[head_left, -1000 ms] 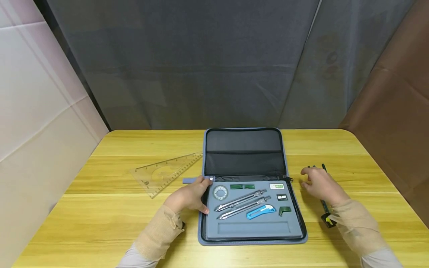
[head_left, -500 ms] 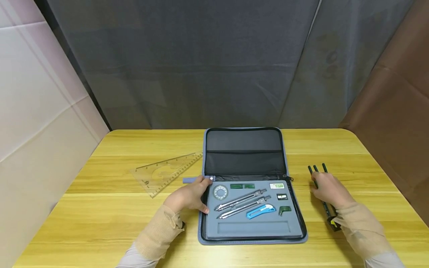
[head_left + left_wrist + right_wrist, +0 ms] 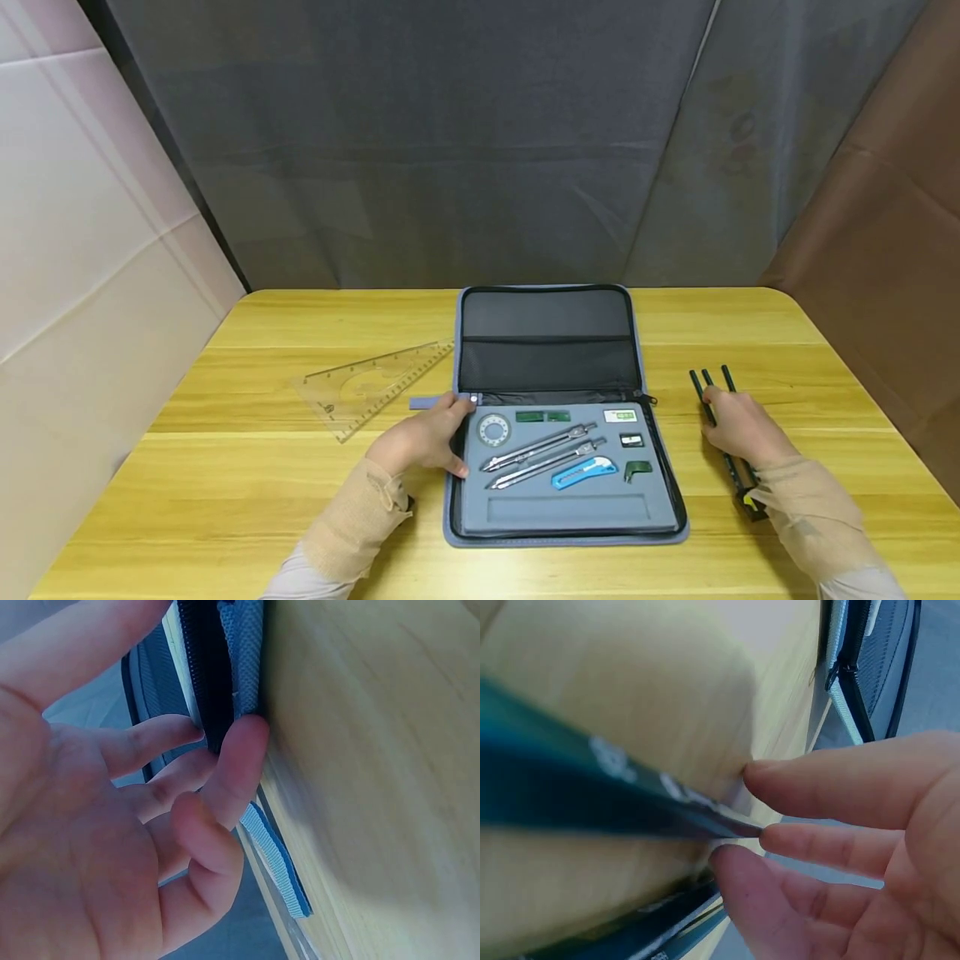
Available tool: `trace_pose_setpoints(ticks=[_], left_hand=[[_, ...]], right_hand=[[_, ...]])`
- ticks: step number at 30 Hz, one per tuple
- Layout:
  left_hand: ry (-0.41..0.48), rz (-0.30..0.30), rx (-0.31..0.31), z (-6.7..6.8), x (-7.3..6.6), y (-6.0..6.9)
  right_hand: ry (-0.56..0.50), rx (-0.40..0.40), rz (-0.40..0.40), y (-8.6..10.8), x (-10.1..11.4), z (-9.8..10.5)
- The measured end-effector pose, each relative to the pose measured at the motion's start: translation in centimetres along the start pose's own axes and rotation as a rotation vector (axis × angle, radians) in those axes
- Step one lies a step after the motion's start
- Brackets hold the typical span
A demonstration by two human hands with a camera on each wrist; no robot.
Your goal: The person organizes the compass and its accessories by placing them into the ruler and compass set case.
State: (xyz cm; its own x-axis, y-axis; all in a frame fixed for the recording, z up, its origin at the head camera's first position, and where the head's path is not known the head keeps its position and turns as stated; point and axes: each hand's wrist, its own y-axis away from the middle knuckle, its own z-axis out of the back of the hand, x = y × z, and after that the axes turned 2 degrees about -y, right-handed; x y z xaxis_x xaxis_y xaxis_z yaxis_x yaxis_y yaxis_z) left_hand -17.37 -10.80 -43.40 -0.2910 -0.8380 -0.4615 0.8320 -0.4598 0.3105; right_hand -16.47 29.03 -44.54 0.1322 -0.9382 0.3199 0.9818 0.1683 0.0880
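Observation:
An unzipped blue-grey case lies on the table, its grey tray facing up. My left hand rests at the tray's left edge, thumb and fingers spread along it. In the left wrist view, fingertips touch the case edge and the outer fingers bend loosely. The tray bears two metal compasses, a blue utility knife, a sharpener and an eraser. My right hand is over several dark green pencils. In the right wrist view, thumb and finger straddle one pencil, a gap showing at the thumb.
A clear set square lies left of the case, with a blue strap near it. A dark cloth hangs behind the wooden table. A round dial and a green piece also sit in the tray.
My right hand has shifted right and slightly back toward me, from beside the pencils to over them, most of it in the first half second. The left hand and case look unchanged.

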Motion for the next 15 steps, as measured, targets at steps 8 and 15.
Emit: trace_pose_setpoints(ticks=[8, 15], left_hand=[[-0.010, 0.000, -0.003, -0.11, 0.12, -0.04], [0.002, 0.017, -0.005, -0.16, 0.23, -0.05]], right_hand=[[-0.011, 0.022, -0.021, -0.16, -0.09, -0.05], [-0.005, 0.031, -0.035, -0.16, 0.16, -0.23]])
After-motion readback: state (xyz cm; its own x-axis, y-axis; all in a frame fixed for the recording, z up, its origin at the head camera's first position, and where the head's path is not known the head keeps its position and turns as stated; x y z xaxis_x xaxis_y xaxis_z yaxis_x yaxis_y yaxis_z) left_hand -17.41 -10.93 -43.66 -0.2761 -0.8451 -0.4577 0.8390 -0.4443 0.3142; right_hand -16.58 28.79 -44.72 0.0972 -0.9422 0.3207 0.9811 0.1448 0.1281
